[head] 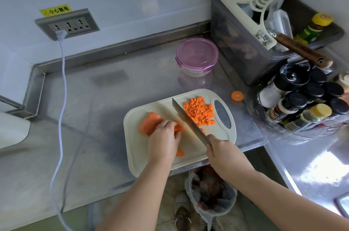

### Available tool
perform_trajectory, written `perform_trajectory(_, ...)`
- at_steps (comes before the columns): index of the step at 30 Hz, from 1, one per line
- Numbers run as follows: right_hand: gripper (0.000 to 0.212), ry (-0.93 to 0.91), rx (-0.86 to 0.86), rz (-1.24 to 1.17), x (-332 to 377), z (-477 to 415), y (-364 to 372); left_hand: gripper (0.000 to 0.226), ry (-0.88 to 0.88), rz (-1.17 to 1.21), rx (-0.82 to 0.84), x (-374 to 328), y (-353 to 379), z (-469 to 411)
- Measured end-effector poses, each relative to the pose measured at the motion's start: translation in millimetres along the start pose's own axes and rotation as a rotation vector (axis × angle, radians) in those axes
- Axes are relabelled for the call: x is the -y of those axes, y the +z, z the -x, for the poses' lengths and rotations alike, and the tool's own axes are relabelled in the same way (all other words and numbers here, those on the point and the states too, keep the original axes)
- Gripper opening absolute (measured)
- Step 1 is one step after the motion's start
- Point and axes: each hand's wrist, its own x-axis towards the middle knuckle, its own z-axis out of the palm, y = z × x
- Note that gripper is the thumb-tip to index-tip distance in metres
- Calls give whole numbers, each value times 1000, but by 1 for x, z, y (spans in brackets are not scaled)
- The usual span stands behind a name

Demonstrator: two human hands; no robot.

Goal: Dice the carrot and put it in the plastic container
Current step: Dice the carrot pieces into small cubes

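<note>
Right hand (220,150) low centre, fingers (212,143) wrapped round the handle of the knife (188,121); blade angled up-left across the cutting board (143,162). Left hand (163,136) just beside the blade, curled over carrot strips (178,127), holding them to the board. Uncut carrot piece (150,123) touches its far side. Diced pile (200,111) right of the blade. Judged about half done: dicing remains, nothing transferred. Plastic container (197,56), lid on, upper centre on the surface (94,108), well apart.
</note>
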Motion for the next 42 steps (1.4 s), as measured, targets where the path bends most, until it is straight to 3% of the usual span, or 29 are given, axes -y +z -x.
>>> perform_trajectory(13, 26, -62, 15, 145, 5, 5, 5, 20, -10, 3, 3, 5, -8, 2)
perform_trajectory(26, 39, -32, 100, 255, 5, -4, 12, 15, 1, -62, 32, 5, -2, -3)
perform_trajectory(30, 44, 4, 121, 207, 5, -7, 16, 13, 10, -54, 29, 6, -3, -3)
perform_trajectory(36, 27, 0, 73, 21, -5, -13, 4, 15, 4, 0, 18, 3, -7, -3)
perform_trajectory(42, 26, -53, -11, 66, -4, 0, 4, 18, -54, 69, 29, 6, -13, 0)
